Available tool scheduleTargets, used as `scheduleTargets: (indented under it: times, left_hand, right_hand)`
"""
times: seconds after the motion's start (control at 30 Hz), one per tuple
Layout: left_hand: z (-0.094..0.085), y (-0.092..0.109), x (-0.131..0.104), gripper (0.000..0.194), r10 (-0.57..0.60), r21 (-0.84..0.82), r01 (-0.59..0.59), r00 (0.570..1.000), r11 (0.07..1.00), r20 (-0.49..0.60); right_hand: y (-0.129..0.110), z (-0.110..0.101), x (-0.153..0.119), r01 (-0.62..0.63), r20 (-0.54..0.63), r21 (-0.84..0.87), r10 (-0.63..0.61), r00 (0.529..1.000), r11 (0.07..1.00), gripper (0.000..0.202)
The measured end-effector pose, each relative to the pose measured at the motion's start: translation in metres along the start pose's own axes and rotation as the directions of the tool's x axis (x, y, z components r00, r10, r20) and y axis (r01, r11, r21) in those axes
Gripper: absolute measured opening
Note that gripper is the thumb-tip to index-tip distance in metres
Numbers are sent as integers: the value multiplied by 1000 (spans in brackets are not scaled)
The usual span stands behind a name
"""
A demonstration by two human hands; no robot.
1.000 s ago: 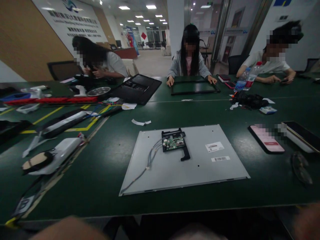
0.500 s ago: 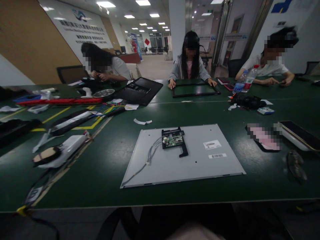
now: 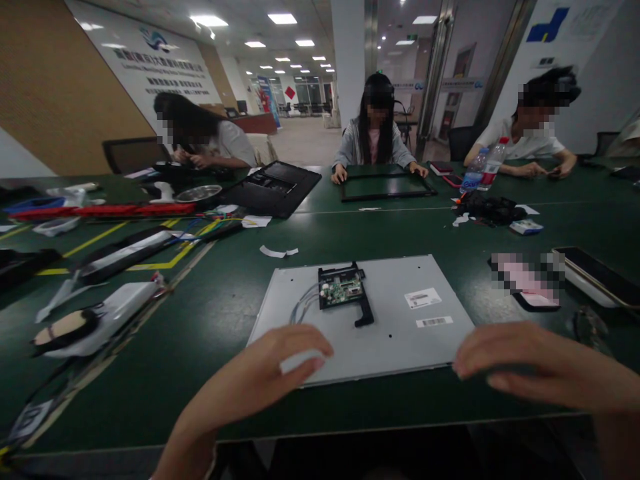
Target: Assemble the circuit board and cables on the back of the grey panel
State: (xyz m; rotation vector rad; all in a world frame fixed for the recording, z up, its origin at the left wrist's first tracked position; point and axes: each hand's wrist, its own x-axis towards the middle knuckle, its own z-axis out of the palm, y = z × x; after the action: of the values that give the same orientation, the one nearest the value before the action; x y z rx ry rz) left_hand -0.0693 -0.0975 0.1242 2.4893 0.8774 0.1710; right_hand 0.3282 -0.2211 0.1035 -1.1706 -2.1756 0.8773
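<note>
A flat grey display panel (image 3: 390, 360) lies back side up on the green table in front of me. On it sits a green circuit board (image 3: 343, 288) in a black bracket (image 3: 365, 313), with grey wires (image 3: 303, 303) running toward the panel's near left. My left hand (image 3: 280, 360) is over the panel's near left part, fingers apart from the thumb, holding nothing, and hides the wires' lower end. Near the panel's right front corner is my right hand (image 3: 520, 363), likewise open and unloaded. Whether either hand touches the panel, I cannot tell.
Right of the panel lie a pink phone (image 3: 530, 283), a second phone (image 3: 597, 277) and glasses (image 3: 590, 330). A white device (image 3: 100, 320) and cables are on the left. Across the table, a person (image 3: 375, 133) handles a black frame (image 3: 387, 195); two others sit nearby.
Both my hands have come into view from below and now reach over the panel's near side. The view has shifted slightly; the panel stays on the table.
</note>
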Motion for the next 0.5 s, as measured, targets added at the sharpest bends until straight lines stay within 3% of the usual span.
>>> scheduleTargets:
  times: [0.1,0.23,0.37,0.43,0.5]
  left_hand:
    - [-2,-47,47,50,-139,64,147,984,987,-116]
    - [1,-109,88,89,-129,81,136,988,987,-81]
    - [16,-140,97,102,-81,-82,85,995,993,51]
    - [25,-145,96,104,-57,-129,64,997,990,59]
    - [33,-146,95,107,-51,-156,58,998,986,44]
  right_hand:
    - [39,-10,69,-83,-27,-110,81,996,990,35]
    - [109,3,125,-176,-120,-307,146,982,935,52]
    - [161,29,137,-410,-195,-451,360,912,793,65]
    - [177,39,132,-449,-197,-479,407,892,754,68]
    - [186,44,126,-432,-186,-498,394,900,752,69]
